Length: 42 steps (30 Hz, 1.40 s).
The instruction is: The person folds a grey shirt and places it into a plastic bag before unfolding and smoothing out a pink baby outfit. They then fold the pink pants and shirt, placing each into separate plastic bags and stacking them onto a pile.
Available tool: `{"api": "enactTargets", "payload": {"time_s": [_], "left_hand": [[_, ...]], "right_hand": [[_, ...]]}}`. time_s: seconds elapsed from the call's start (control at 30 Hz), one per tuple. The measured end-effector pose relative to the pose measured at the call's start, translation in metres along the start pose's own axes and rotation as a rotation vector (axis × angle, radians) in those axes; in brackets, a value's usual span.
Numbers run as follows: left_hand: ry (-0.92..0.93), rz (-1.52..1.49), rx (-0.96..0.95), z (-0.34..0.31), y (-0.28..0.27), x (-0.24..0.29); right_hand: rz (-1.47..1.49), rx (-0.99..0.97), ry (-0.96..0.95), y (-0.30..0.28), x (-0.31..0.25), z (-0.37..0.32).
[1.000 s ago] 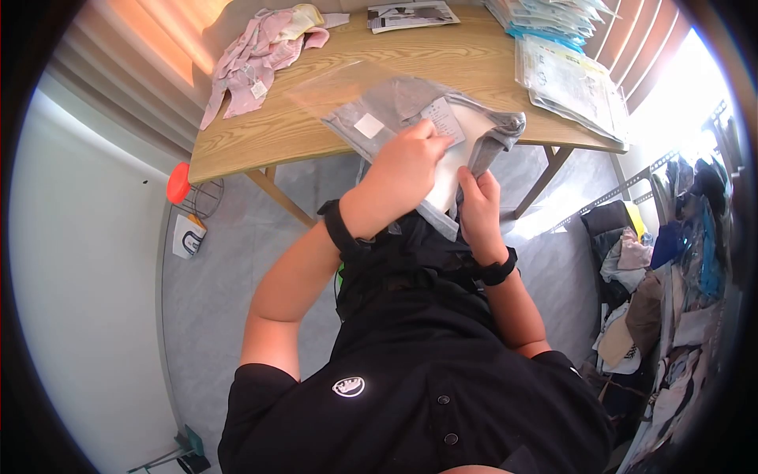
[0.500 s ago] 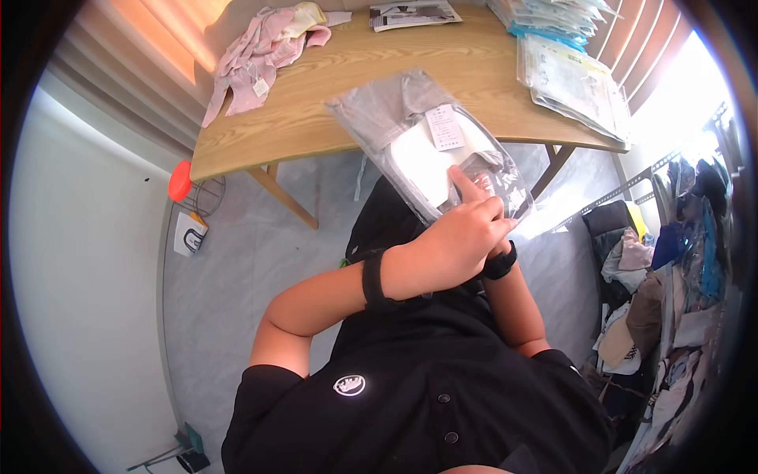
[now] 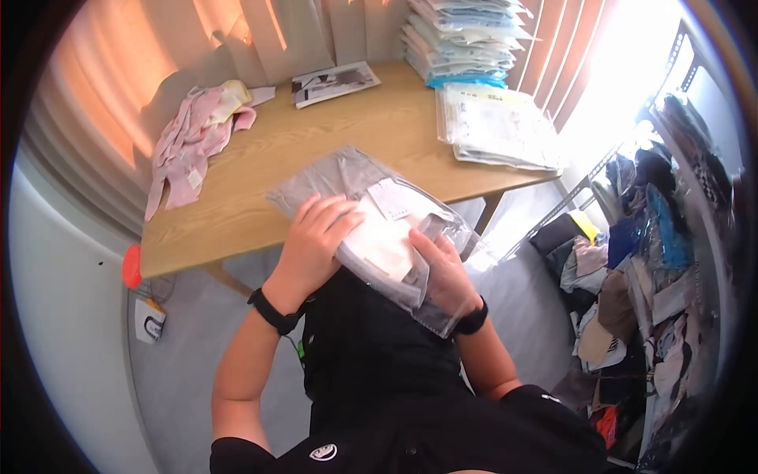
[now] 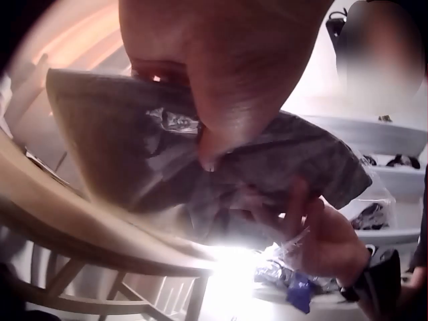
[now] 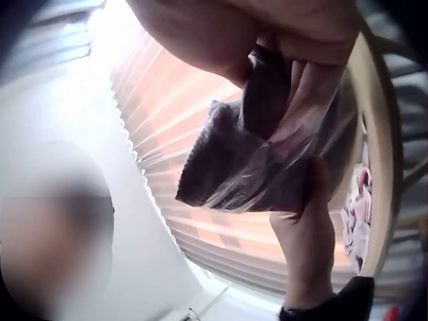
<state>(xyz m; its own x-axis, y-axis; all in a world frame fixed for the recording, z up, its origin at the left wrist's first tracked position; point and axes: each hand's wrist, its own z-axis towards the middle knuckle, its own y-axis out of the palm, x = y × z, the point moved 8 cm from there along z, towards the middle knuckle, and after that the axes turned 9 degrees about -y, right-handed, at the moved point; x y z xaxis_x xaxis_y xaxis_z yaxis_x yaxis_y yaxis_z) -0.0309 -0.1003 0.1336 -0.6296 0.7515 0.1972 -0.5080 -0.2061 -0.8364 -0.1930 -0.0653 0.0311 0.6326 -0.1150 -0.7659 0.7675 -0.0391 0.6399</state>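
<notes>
A grey folded garment [image 3: 332, 174] lies in a clear plastic bag [image 3: 474, 246], held in front of the body at the table's near edge. Through the plastic show a white sheet [image 3: 375, 237] and a printed label [image 3: 388, 199]. My left hand [image 3: 312, 241] grips the bag's left edge, fingers spread on top; the left wrist view shows its thumb [image 4: 217, 144] underneath. At the lower right end, my right hand [image 3: 446, 272] holds the bag and garment, thumb above. Its other fingers [image 5: 311, 100] appear underneath in the right wrist view.
The wooden table [image 3: 300, 150] carries pink clothes [image 3: 193, 142] at left and a printed packet [image 3: 335, 83] at the back. Bagged garments [image 3: 466, 43] are stacked at back right, beside flat clear bags [image 3: 501, 126]. Heaped clothes [image 3: 616, 308] lie along the right.
The head view has tilted up and turned. My left hand has gone from the label, across the lower right end, to the bag's left edge. My right hand stays at the lower right.
</notes>
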Motion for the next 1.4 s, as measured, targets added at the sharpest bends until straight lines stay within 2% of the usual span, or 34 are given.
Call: {"api": "enactTargets", "payload": {"time_s": [0.03, 0.13, 0.17, 0.27, 0.3, 0.4, 0.43, 0.47, 0.53, 0.63, 0.67, 0.73, 0.77, 0.87, 0.93, 1.0, 1.03, 1.07, 1.13, 1.2, 1.27, 1.4], "left_hand": [[0.022, -0.049, 0.001, 0.005, 0.002, -0.007], [-0.078, -0.321, 0.123, 0.025, -0.015, -0.028], [-0.184, -0.44, 0.119, 0.032, -0.022, -0.038], [-0.531, -0.819, 0.211, 0.047, -0.038, -0.07], [-0.445, -0.969, 0.235, 0.059, -0.049, -0.066], [-0.481, -1.197, 0.214, 0.079, -0.038, -0.085], [-0.503, -1.198, 0.171, 0.084, -0.031, -0.09], [-0.503, -1.235, 0.142, 0.091, -0.022, -0.093], [-0.51, -1.31, 0.076, 0.1, -0.002, -0.097], [-0.486, -1.261, -0.069, 0.112, 0.018, -0.105], [-0.465, -1.263, -0.117, 0.119, 0.026, -0.109], [-0.567, -1.45, -0.352, 0.122, 0.066, -0.135], [-0.618, -1.532, -0.478, 0.124, 0.084, -0.15], [-0.634, -1.687, -0.594, 0.135, 0.113, -0.185], [-0.728, -1.866, -0.601, 0.131, 0.14, -0.21], [-0.821, -2.027, -0.646, 0.123, 0.166, -0.228], [-0.973, -2.108, -0.6, 0.118, 0.174, -0.236], [-0.963, -2.131, -0.607, 0.118, 0.173, -0.239], [-0.945, -2.181, -0.614, 0.117, 0.169, -0.242], [-0.963, -2.145, -0.635, 0.115, 0.17, -0.241], [-0.967, -2.13, -0.647, 0.115, 0.169, -0.241], [-0.96, -2.125, -0.642, 0.118, 0.164, -0.239]], "right_hand": [[-0.02, 0.016, 0.026, 0.0, -0.001, 0.002], [-0.042, 0.087, -0.271, 0.007, -0.056, -0.011], [-0.176, 0.071, -0.409, 0.012, -0.078, -0.017], [-0.522, 0.265, -1.03, -0.002, -0.11, -0.036], [-0.626, 0.224, -1.008, 0.0, -0.113, -0.027], [-0.654, 0.087, -0.653, 0.004, -0.103, 0.021], [-0.442, 0.008, -0.496, 0.003, -0.09, 0.041], [-0.403, -0.079, -0.445, 0.012, -0.091, 0.052], [-0.458, -0.114, -0.202, -0.004, -0.074, 0.073], [-0.438, 0.054, -0.216, -0.006, -0.08, 0.106], [-0.545, 0.076, -0.288, -0.004, -0.091, 0.112], [-0.77, 0.109, -0.446, 0.0, -0.116, 0.124], [-0.738, 0.146, -0.497, -0.003, -0.124, 0.13], [-0.731, 0.346, -0.536, -0.03, -0.17, 0.155], [-0.531, 0.357, -0.636, -0.034, -0.218, 0.193], [-0.358, 0.236, -0.691, -0.018, -0.275, 0.241], [-0.333, 0.29, -0.712, -0.011, -0.301, 0.266], [-0.308, 0.346, -0.734, -0.006, -0.327, 0.292], [-0.367, 0.255, -0.67, -0.026, -0.379, 0.368], [-0.384, 0.33, -0.677, -0.036, -0.411, 0.436], [-0.622, 0.525, -0.55, -0.051, -0.415, 0.477], [-0.67, 0.418, -0.264, -0.082, -0.411, 0.549]]}}
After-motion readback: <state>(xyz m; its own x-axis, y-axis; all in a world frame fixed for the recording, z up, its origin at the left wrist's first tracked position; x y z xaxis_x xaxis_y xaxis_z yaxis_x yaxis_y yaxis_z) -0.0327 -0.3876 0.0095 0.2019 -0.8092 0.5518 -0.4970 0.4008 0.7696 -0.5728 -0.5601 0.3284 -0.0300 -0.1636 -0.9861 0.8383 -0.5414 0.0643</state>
